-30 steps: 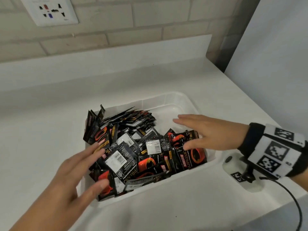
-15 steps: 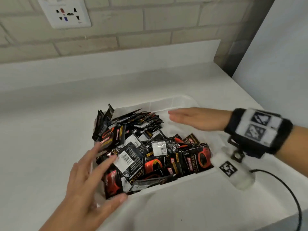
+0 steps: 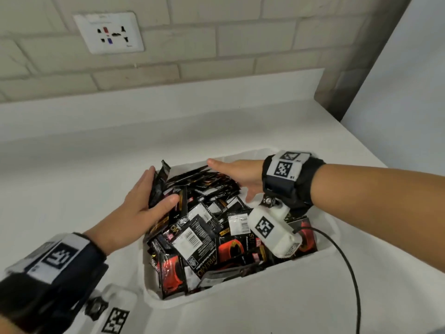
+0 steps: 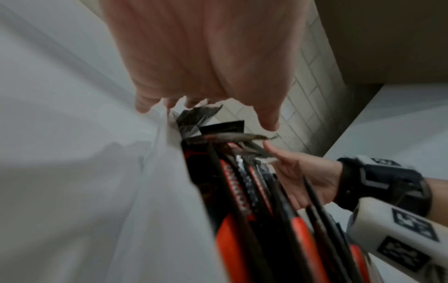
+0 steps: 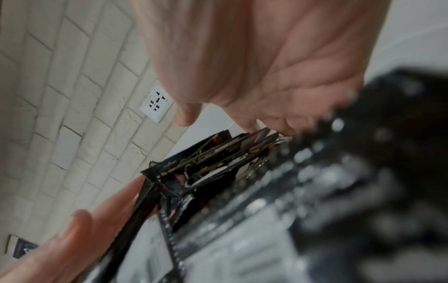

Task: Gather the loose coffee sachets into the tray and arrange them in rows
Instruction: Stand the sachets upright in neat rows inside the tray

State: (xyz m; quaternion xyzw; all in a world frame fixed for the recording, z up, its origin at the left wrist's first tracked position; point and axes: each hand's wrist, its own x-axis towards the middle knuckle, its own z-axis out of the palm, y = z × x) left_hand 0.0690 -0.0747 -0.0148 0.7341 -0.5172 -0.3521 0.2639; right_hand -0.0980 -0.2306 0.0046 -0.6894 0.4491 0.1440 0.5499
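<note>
A white tray (image 3: 240,294) on the counter holds a jumbled pile of black and orange coffee sachets (image 3: 204,237). My left hand (image 3: 144,203) lies at the tray's back left, straight fingers against the outside of several upright sachets (image 3: 157,186), thumb on their inner side. My right hand (image 3: 234,168) lies flat along the back of the pile, fingers straight and pointing left. The left wrist view shows my left hand (image 4: 206,67) over the tray wall (image 4: 164,191), sachet edges (image 4: 232,181) and my right hand (image 4: 303,176). The right wrist view shows my right hand (image 5: 242,67) above the sachets (image 5: 206,162), facing my left hand (image 5: 72,239).
The white counter (image 3: 72,165) runs back to a brick wall with a socket plate (image 3: 109,32). A grey panel (image 3: 409,104) bounds the counter on the right. A black cable (image 3: 349,261) trails from my right wrist camera across the tray's front right corner.
Both hands have moved from the front and right of the pile to its back. The left hand now presses against the upright sachets at the back left.
</note>
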